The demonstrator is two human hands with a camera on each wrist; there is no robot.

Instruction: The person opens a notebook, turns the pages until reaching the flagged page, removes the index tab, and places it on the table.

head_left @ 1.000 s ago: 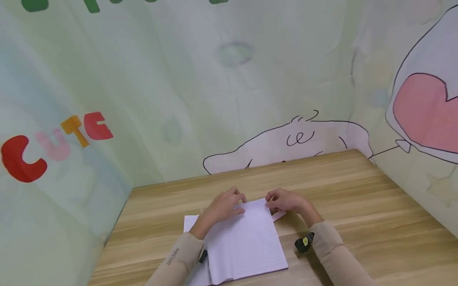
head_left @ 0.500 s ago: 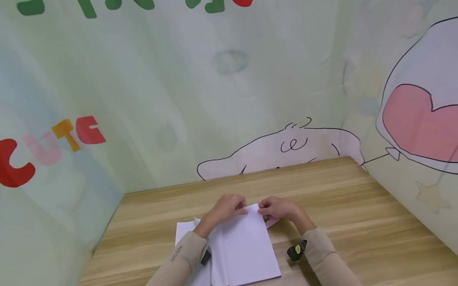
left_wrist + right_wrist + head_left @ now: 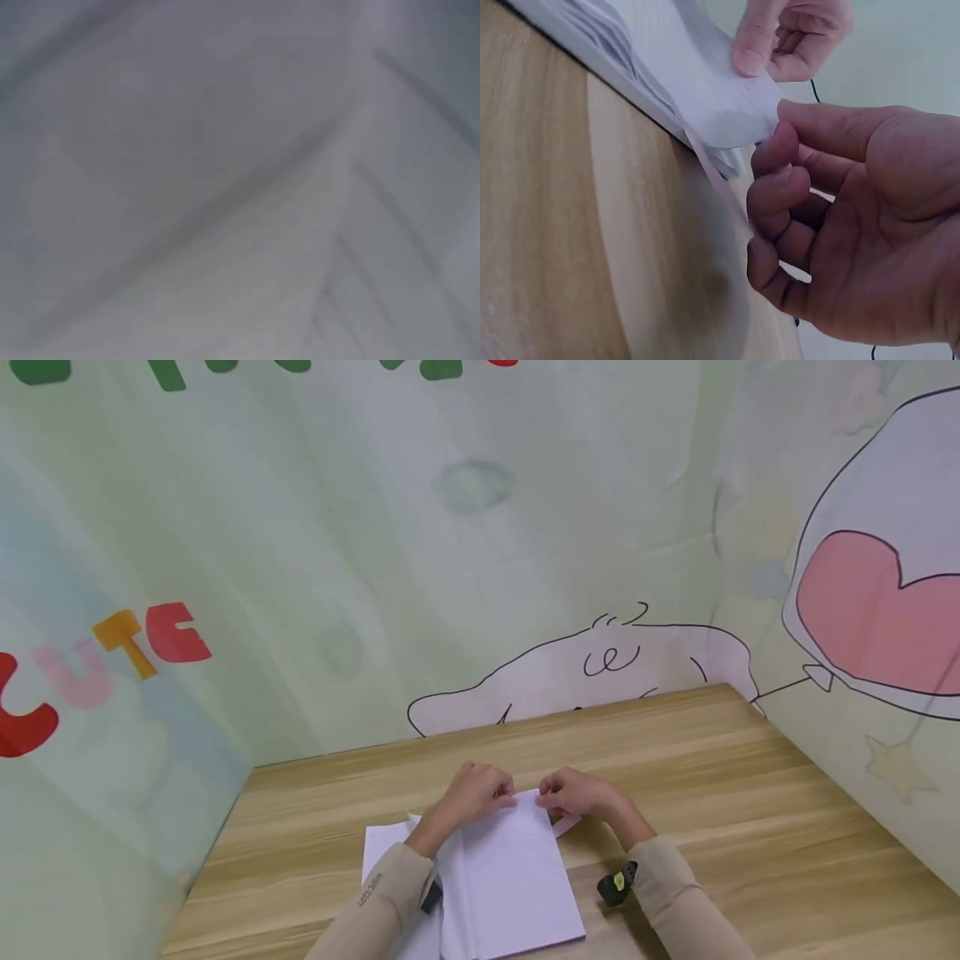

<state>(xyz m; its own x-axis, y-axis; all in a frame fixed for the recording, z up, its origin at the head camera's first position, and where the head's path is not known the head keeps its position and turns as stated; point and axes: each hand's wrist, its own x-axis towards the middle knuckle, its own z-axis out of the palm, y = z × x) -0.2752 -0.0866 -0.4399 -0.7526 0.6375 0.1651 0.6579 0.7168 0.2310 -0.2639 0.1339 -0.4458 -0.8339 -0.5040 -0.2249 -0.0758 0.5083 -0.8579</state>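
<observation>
An open notebook with white lined pages (image 3: 517, 877) lies on the wooden table. My left hand (image 3: 476, 793) pinches the top edge of the right-hand page, thumb on top and fingers curled behind. At the top right corner my right hand (image 3: 585, 795) pinches the paper between thumb and index finger. In the right wrist view the page corner (image 3: 735, 112) bends up between both hands. A thin pale pink strip (image 3: 724, 187) runs from beneath the pages to my right hand's lower fingers. Blurred lined paper (image 3: 187, 150) fills the left wrist view.
The notebook's left-hand page (image 3: 382, 843) is partly covered by my left forearm. Wood-grain tabletop (image 3: 712, 777) stretches around the notebook. Printed cloth walls (image 3: 337, 568) stand along the table's back and sides.
My left hand's fingers, spread apart at first, have come together on the page's top edge. My right hand stays at the corner. The head view has shifted slightly.
</observation>
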